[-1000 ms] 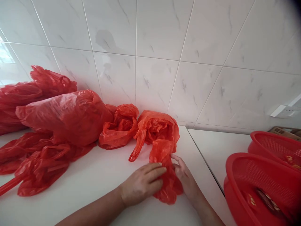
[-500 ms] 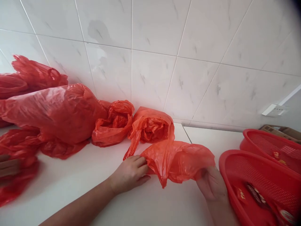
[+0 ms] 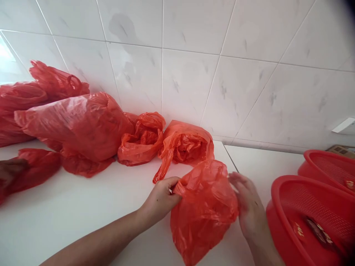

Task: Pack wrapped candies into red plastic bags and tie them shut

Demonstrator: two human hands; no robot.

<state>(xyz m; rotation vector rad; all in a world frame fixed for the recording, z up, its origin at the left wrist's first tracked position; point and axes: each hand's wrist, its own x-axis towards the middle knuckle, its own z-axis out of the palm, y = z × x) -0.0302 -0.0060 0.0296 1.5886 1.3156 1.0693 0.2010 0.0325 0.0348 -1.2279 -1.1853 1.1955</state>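
A red plastic bag (image 3: 203, 208) hangs in front of me above the white counter (image 3: 83, 218), its mouth pulled apart. My left hand (image 3: 162, 197) pinches the bag's left edge. My right hand (image 3: 248, 207) is against the bag's right edge with the fingers curled on the plastic. The bag's lower part sags toward the counter's front.
Several more red plastic bags (image 3: 83, 125) lie heaped along the tiled wall at the left and middle. Two red mesh baskets (image 3: 310, 207) with small wrapped items stand at the right. Another person's hand (image 3: 9, 171) rests on a bag at the far left edge.
The bag was stretched wide between my hands; now my hands are closer and higher, and the bag hangs down open. The other person's hand at the left has shifted slightly.
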